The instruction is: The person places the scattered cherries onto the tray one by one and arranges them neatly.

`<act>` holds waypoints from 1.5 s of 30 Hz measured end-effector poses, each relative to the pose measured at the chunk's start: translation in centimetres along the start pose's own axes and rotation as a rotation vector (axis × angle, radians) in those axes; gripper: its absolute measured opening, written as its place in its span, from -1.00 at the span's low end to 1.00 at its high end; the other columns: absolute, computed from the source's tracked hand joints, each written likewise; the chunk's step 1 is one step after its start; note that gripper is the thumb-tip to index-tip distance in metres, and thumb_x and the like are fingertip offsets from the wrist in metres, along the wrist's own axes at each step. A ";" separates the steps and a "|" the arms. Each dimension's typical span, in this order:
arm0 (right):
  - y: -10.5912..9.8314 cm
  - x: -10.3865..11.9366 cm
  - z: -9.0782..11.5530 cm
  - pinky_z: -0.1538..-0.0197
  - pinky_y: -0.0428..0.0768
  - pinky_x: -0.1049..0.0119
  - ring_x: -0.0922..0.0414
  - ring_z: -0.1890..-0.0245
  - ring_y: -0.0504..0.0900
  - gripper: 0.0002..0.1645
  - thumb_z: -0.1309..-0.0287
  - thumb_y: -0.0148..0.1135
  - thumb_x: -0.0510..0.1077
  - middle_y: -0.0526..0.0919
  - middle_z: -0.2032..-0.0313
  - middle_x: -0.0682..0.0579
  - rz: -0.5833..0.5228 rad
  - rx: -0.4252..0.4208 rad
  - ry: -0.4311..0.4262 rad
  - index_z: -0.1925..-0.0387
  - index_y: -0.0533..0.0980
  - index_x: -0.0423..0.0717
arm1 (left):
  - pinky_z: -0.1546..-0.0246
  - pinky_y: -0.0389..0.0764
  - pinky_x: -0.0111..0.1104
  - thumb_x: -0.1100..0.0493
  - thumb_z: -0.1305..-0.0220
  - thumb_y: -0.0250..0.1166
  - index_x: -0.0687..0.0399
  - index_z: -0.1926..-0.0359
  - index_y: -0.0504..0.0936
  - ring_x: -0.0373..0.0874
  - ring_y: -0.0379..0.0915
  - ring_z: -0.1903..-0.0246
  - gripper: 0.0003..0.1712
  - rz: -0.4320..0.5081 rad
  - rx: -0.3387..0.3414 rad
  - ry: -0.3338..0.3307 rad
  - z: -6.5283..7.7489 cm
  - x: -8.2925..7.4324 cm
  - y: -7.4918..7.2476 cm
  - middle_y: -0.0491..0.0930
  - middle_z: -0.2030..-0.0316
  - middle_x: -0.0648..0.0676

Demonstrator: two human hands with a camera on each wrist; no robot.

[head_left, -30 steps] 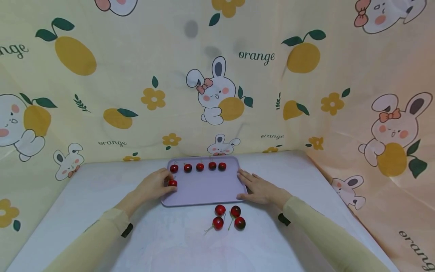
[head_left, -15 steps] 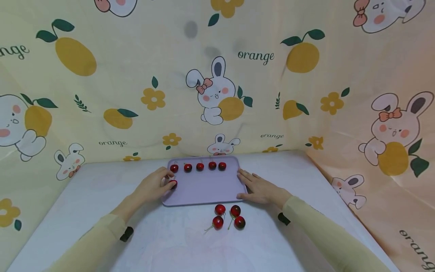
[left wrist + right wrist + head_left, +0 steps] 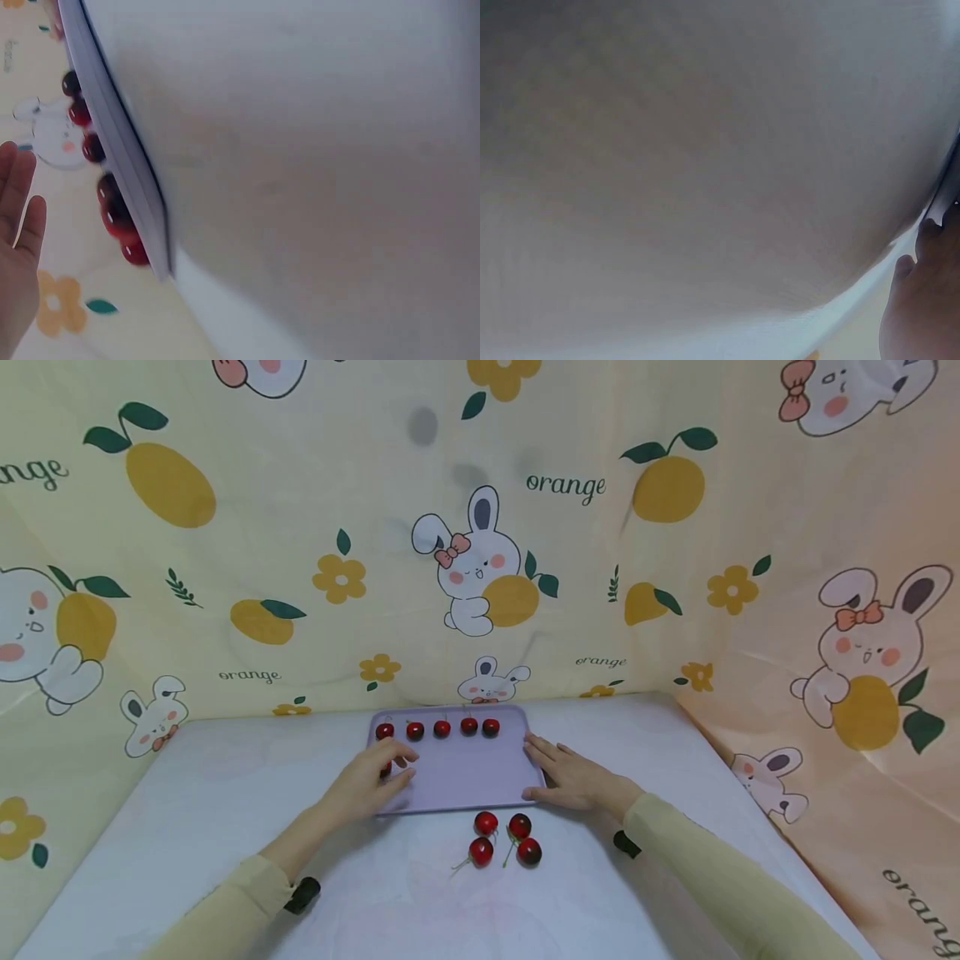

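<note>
My left hand [image 3: 366,781] hovers over the left part of a lilac tray [image 3: 465,781], its fingers and thumb apart with nothing between them. Behind those fingers a red cherry [image 3: 386,770] shows in part, lying on the tray. Along the tray's far side runs a row of several cherries [image 3: 442,727], stems up or back. In the left wrist view the left hand [image 3: 16,255] appears at the left border, apart from the tray's edge [image 3: 135,172]. My right hand [image 3: 581,778] rests at the tray's right edge with extended fingers.
Several more cherries [image 3: 482,852] with green stems lie on the white table [image 3: 420,902] in front of the tray. A yellow curtain [image 3: 570,552] printed with rabbits and oranges hangs behind and along the right side.
The left hand has let go of the cherry at the tray's left side and moved a little to the right, fingers spreading. The right hand stays in place.
</note>
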State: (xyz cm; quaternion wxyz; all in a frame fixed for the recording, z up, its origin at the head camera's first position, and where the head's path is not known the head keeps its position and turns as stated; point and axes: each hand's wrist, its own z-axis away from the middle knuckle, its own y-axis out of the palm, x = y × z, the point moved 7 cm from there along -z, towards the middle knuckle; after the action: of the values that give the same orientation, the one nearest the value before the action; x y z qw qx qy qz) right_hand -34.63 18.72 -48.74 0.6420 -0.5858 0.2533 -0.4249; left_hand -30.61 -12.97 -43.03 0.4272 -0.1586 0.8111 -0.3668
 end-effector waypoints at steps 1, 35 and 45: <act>0.0 0.0 0.0 -0.62 -0.03 -0.06 -0.07 -0.64 -0.08 0.19 -0.36 -0.05 0.55 -0.21 -0.67 -0.05 -0.001 0.001 -0.001 -0.66 -0.09 -0.10 | -0.02 0.68 0.02 0.21 -0.43 0.35 0.10 -0.08 0.65 -0.06 0.60 0.05 -0.75 0.011 0.009 0.007 0.0 -0.4 0.3 0.66 0.01 0.06; -0.1 0.0 0.1 -0.61 -0.01 -0.09 -0.11 -0.62 0.02 0.17 -0.38 -0.04 0.54 -0.18 -0.67 -0.05 -0.009 -0.017 -0.005 -0.66 -0.07 -0.10 | 0.07 0.61 -0.49 0.05 -0.44 0.37 -0.02 -0.11 0.69 -0.31 0.56 0.15 -0.71 0.038 0.350 0.187 0.1 -8.5 9.0 0.64 0.08 -0.14; -0.1 0.0 0.1 -0.61 0.00 -0.09 -0.10 -0.61 0.03 0.17 -0.38 -0.04 0.54 -0.18 -0.67 -0.04 -0.006 -0.016 -0.011 -0.66 -0.07 -0.10 | -0.16 0.59 -0.33 -0.02 -0.42 0.38 -0.16 -0.08 0.73 -0.38 0.54 0.03 -0.73 -0.084 0.422 0.225 0.5 -8.9 9.9 0.61 0.02 -0.23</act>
State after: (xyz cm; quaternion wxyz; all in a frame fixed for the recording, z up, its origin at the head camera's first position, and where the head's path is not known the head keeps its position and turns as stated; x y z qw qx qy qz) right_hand -34.57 18.74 -48.60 0.6372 -0.5940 0.2516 -0.4217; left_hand -24.49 -1.41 -45.32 0.3422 -0.0575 0.7515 -0.5611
